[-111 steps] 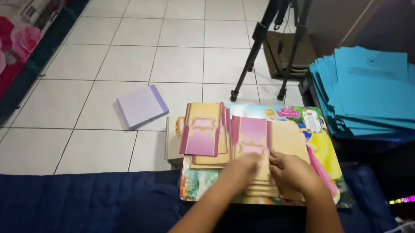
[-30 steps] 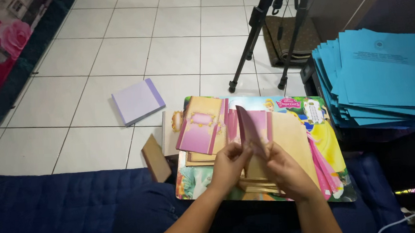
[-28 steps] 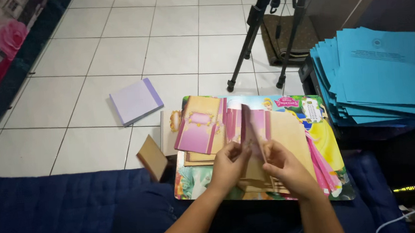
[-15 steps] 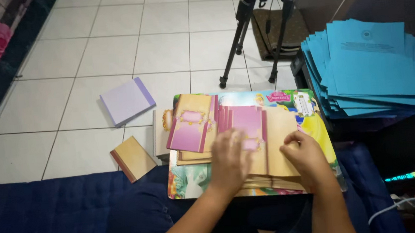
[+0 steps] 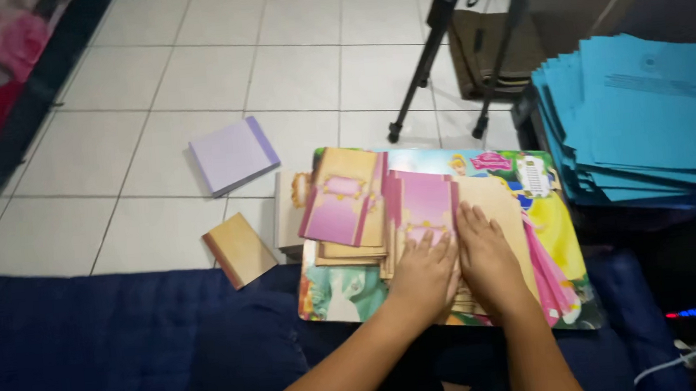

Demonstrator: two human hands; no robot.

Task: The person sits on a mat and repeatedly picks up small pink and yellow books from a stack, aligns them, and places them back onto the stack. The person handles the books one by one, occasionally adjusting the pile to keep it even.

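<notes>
1. Against the frame a second ago, no card stands upright between the hands; both palms now lie flat, and a tan booklet point(image 5: 239, 249) lies on the floor tiles left of the tray.
2. Left hand point(image 5: 425, 274) and right hand point(image 5: 485, 255) rest side by side, fingers extended and pointing away from the person, grasping nothing, pressing down on the pink-and-tan card stack point(image 5: 428, 210).
3. The stack lies on the colourful cartoon lap tray point(image 5: 562, 228), long axis running away from the person, pink panels toward the far end.
4. A second card pile point(image 5: 345, 208) sits just left, tilted slightly.
</notes>
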